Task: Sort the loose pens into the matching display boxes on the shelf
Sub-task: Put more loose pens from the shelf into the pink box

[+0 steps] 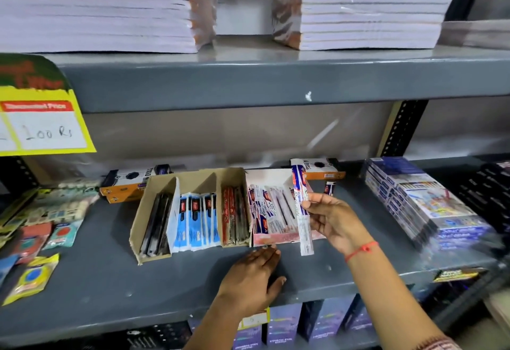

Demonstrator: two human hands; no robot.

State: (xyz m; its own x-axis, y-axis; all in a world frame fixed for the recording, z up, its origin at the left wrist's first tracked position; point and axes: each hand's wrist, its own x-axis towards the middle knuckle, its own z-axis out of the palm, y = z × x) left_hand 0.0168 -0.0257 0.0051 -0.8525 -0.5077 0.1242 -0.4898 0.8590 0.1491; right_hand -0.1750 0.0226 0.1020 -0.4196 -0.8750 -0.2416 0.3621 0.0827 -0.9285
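Note:
A brown cardboard display box (143,209) stands on the grey shelf (110,280). It holds black pens at the left, blue-and-white packets in the middle and red pens at the right. Beside it a pink box (278,236) holds white packets. My right hand (331,220) grips a white pen packet (303,211) upright over the pink box's right edge. My left hand (254,275) rests flat on the shelf, fingertips touching the pink box's front. Another small packet (329,187) lies behind the right hand.
Orange-and-black boxes (124,184) lie behind the display boxes. Stacked blue boxes (425,200) fill the right of the shelf, eraser packs (36,275) the left. A yellow price tag (41,126) hangs from the upper shelf, which carries stacks of notebooks (372,7).

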